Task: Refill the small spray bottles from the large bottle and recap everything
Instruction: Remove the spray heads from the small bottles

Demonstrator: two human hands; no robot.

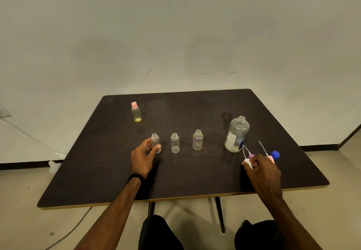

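Three small clear bottles stand uncapped in a row on the dark table (117, 181): a left one (155, 141), a middle one (174, 142) and a right one (197, 139). My left hand (143, 156) curls round the left bottle, thumb on its front. The large clear bottle (237, 134) stands open at the right, its blue cap (275, 154) lying on the table beside it. My right hand (260, 168) pinches a white spray head (248, 162). A purple spray head (251, 155) and a pink spray head (270, 158) lie next to it, tubes pointing away.
A small yellowish bottle with a pink cap (136, 112) stands at the table's far left. The table's back edge meets a pale wall. A cable runs over the floor at the left. My knees show under the near table edge.
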